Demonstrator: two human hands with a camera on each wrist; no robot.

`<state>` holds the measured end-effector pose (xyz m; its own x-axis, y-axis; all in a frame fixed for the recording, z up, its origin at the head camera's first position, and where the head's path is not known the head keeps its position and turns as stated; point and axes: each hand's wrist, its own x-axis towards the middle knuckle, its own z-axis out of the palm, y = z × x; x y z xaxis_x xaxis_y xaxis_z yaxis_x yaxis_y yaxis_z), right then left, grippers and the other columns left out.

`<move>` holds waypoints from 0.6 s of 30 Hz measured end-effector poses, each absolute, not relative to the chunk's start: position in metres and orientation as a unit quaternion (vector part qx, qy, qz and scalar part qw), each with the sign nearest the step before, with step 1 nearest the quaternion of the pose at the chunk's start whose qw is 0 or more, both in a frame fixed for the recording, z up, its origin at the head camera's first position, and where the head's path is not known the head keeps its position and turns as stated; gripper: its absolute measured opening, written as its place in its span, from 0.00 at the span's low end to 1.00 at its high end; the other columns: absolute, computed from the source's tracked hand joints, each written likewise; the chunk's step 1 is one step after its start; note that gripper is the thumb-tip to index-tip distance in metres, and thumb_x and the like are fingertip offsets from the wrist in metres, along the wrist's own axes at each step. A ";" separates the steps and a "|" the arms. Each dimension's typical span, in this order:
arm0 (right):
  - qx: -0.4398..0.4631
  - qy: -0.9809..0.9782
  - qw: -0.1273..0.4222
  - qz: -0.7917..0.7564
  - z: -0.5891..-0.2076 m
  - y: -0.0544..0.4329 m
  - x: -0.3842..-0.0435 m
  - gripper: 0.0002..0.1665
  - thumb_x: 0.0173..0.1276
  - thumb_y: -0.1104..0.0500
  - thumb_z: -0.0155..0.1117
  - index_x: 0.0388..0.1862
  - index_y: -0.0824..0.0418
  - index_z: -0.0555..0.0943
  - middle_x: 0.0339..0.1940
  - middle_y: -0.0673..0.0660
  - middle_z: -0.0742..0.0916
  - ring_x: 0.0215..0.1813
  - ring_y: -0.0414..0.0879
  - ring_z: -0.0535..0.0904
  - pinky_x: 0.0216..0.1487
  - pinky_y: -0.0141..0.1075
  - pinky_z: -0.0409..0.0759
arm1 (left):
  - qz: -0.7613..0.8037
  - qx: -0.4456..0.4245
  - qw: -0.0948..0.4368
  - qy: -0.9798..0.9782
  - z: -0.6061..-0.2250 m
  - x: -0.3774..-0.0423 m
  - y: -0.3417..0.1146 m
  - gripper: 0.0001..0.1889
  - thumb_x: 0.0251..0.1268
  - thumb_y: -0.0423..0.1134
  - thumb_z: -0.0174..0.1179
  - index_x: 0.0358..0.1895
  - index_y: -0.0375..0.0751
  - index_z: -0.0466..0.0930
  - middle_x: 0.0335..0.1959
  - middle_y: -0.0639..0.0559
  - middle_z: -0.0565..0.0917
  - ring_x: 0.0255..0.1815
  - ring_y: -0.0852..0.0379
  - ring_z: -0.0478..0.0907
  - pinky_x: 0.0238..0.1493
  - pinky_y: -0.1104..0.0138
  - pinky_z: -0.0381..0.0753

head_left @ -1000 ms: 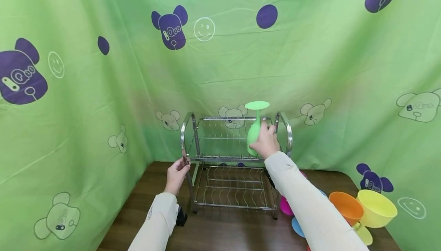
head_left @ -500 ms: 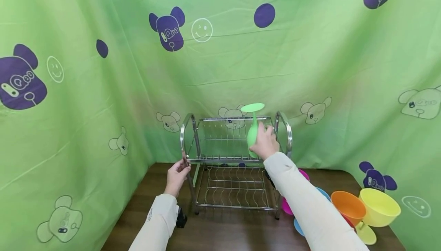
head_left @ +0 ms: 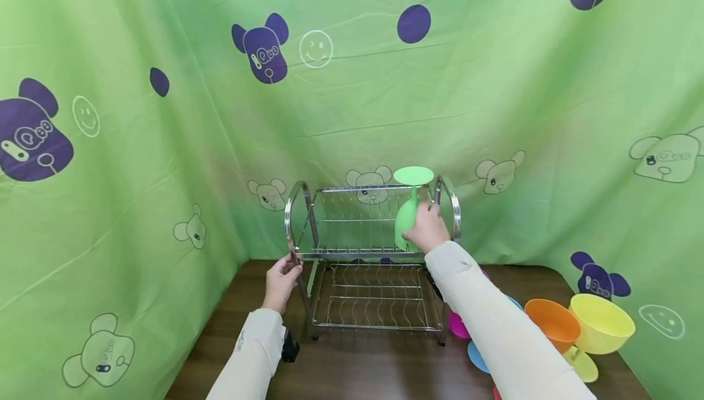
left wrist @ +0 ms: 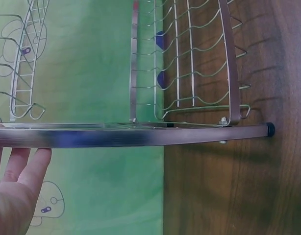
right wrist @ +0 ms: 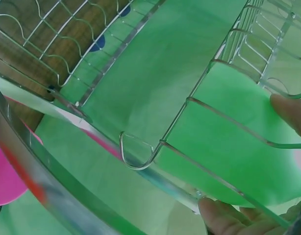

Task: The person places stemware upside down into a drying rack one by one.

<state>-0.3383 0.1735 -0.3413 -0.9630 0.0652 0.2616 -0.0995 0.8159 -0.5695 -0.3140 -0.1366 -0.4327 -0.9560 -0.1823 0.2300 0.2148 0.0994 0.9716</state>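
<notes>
A two-tier metal dish rack (head_left: 352,255) stands on the table. My left hand (head_left: 282,281) grips its left front post; in the left wrist view the fingers (left wrist: 35,169) lie against the post (left wrist: 116,137). With my right hand (head_left: 429,229) I hold a light green goblet (head_left: 405,223) by its bowl, upside down, foot up, at the right end of the upper tier. The right wrist view shows the green bowl (right wrist: 224,147) behind the tier's wires, with thumb (right wrist: 290,112) and fingers on either side of it. The goblet's rim is partly hidden by the wires.
Right of the rack, on the wooden table (head_left: 357,366), are an orange cup (head_left: 552,325), a yellow goblet (head_left: 602,327), and pink (head_left: 458,325) and blue (head_left: 477,357) pieces partly behind my right sleeve. A green patterned cloth (head_left: 352,113) hangs close behind and at both sides.
The goblet leaned left half a second ago and now stands straighter, its foot shifted right. My right hand moved slightly with it; my left hand keeps its hold on the post.
</notes>
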 end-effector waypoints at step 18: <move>0.075 -0.904 0.254 0.337 -0.346 0.157 -0.295 0.46 0.54 0.62 0.71 0.71 0.66 0.62 0.62 0.73 0.69 0.54 0.70 0.74 0.46 0.60 0.78 | -0.669 -0.017 0.179 -0.722 -0.441 -0.296 -0.146 0.19 0.59 0.22 0.55 0.54 0.18 0.72 0.48 0.27 0.79 0.32 0.71 0.75 0.33 0.76 0.76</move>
